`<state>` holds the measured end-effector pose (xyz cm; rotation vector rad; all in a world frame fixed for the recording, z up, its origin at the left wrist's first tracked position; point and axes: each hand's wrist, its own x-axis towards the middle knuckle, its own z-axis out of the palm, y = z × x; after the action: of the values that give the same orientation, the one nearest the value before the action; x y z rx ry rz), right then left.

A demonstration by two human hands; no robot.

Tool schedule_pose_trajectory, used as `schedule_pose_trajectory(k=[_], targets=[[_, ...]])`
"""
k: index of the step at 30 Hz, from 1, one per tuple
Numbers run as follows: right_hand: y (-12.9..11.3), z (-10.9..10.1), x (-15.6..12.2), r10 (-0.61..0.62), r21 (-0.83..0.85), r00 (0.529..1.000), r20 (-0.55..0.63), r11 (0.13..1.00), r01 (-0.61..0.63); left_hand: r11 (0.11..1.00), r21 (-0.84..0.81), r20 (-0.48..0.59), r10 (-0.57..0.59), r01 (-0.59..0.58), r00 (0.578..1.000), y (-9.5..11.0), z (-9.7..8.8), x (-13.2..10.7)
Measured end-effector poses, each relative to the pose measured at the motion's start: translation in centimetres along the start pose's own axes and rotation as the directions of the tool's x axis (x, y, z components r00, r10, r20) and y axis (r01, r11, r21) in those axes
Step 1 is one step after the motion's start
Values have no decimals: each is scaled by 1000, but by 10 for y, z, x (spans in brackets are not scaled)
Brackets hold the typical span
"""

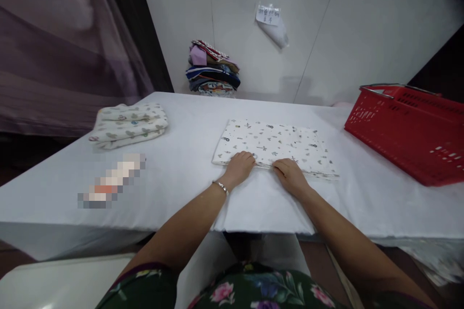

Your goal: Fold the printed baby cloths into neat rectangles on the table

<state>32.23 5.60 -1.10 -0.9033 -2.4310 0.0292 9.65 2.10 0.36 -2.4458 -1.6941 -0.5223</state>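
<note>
A folded white cloth [271, 142] with small grey and green prints lies flat on the white-covered table in front of me. My left hand [239, 166] is at its near edge, left of the middle, with fingers curled over the edge layers. A silver bracelet [221, 187] circles that wrist. Further right on the same edge, my right hand [290, 176] has its fingers bent and closed on the cloth. Both thumbs are mostly hidden. At the left of the table sits another folded printed cloth [128, 125], apart from my hands.
A red plastic basket [406, 130] with a metal handle stands on the right. A pile of folded fabrics [213, 70] is against the wall behind the white table [188, 154]. A pixelated item [112, 181] lies at the left. A paper note [268, 14] hangs on the wall.
</note>
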Motion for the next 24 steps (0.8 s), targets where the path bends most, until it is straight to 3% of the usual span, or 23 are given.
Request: schedule_pose_trajectory(k=[9, 24], targets=[[-2, -1, 4, 10, 2, 1000, 1, 1000, -10, 996, -69, -3, -53, 52, 999, 1, -3, 2], [0, 0, 3, -7, 33, 1000, 12, 999, 7, 986, -168, 9, 18, -17, 1000, -9, -5, -7]])
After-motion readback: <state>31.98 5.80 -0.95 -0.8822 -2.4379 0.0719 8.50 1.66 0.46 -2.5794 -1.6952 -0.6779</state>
